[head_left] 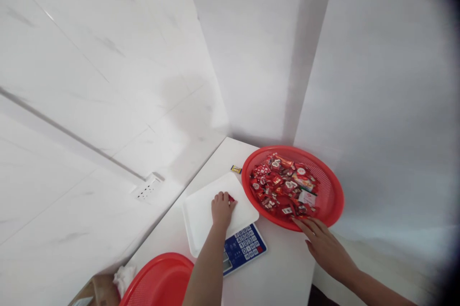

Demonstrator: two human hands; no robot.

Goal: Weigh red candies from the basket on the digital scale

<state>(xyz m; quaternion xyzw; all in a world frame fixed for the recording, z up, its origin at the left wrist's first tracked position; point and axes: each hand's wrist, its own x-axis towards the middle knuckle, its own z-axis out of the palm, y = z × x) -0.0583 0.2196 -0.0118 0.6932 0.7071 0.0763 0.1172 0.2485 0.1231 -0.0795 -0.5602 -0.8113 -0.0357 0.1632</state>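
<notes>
Two bare hands are seen above a white bench point(283, 267). A small red-wrapped sweet point(231, 198) is pinched in the curled fingers of the left hand point(222, 210), low over the white tray point(201, 205) of a digital scale point(239, 259) (its keypad is blue-faced). The right hand point(319, 241) is rested, fingers extended and ungrasping, at the near rim of a red mesh basket point(326, 186), in which mostly red-wrapped sweets point(280, 186) are heaped. A yellow-and-black packet point(236, 169) is placed near both tray and basket.
</notes>
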